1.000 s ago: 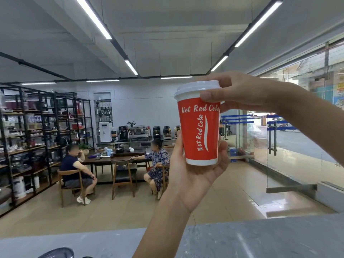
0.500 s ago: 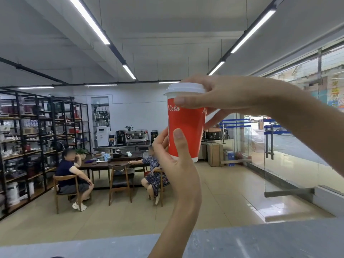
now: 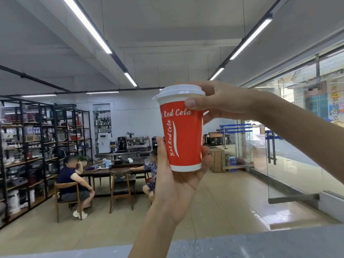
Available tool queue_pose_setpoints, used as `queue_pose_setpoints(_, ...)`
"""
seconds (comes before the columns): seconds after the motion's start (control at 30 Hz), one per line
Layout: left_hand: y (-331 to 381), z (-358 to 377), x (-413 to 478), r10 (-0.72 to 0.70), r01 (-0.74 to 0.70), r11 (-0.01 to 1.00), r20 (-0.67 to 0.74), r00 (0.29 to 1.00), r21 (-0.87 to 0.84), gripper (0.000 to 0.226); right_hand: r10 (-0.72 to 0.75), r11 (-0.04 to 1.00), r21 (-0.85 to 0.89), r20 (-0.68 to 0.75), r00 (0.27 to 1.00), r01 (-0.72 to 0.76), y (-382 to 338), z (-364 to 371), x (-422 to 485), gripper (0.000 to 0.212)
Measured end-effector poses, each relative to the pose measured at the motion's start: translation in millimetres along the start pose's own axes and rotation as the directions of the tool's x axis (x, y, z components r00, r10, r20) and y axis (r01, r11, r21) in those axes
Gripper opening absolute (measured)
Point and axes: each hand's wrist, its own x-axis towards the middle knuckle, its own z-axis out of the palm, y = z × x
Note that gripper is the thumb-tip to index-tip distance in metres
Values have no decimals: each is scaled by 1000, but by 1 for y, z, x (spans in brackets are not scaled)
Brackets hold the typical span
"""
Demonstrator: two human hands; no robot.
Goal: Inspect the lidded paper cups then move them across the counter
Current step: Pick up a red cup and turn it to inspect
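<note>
A red lidded paper cup [image 3: 181,134] is held upright above the counter [image 3: 260,243], cradled at its base by the left hand [image 3: 174,180] and pinched under the lid [image 3: 179,92] by the right hand [image 3: 221,103].

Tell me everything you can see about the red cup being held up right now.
The red cup looks like paper, printed with white "Net Red Cola" lettering and a white swoosh, with a white band at the base. A white plastic-looking lid is seated on top, a small tab jutting left. It is upright, tilted slightly, raised in the air above the grey counter. The left hand cradles its base and lower side; the right hand pinches it just under the lid.
</note>
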Motion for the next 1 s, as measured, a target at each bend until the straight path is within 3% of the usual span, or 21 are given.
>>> queue_pose_setpoints(0.07, -1, 0, -2, 40, -38, 997, -30, 999, 62, 70, 14, 1000, 17, 17, 1000, -14, 0, -1, -1, 67)
queue_pose_setpoints(0.17, -4, 3, -4, 168, -143, 974, -136, 976, 176, 65, 52, 999, 10, 12, 999, -52, -1, -7, -5, 52)
queue_pose_setpoints(0.27, -6, 9, -7, 354, -259, 894, -225, 908, 365, 64, 140, 990, -7, 31, 990, -140, 0, -8, -12, 69)
queue_pose_setpoints(0.37, -10, 11, -13, 487, -315, 772, -195, 851, 552, 64, 190, 982, -4, 29, 981, -190, 3, 9, -16, 61)
queue_pose_setpoints(0.47, -20, 12, -20, 547, -337, 664, -127, 828, 668, 55, 153, 984, -72, -111, 982, -161, 2, 29, -14, 72)
queue_pose_setpoints(0.53, -21, 13, -24, 516, -316, 671, -117, 849, 671, 53, 122, 986, -94, -150, 981, -137, -2, 33, -13, 72)
queue_pose_setpoints(0.6, -15, 13, -28, 442, -283, 744, -129, 888, 605, 53, 111, 990, -71, -148, 983, -123, -9, 32, -17, 68)
queue_pose_setpoints(0.7, 2, 6, -34, 202, -145, 888, -86, 976, 437, 69, 61, 998, 8, -126, 990, -61, -11, 29, -27, 56)
queue_pose_setpoints(0.8, 11, 0, -40, 22, -31, 921, 28, 999, 389, 75, 18, 990, 143, -105, 994, -3, -9, 30, -35, 66)
queue_pose_setpoints(0.93, 11, -4, -41, 55, -86, 903, 85, 995, 421, 65, -6, 975, 219, -98, 995, 28, -8, 34, -41, 66)
queue_pose_setpoints(1.0, 11, -1, -41, 115, -123, 872, 47, 992, 473, 74, 16, 975, 221, -131, 991, 14, -10, 34, -43, 60)
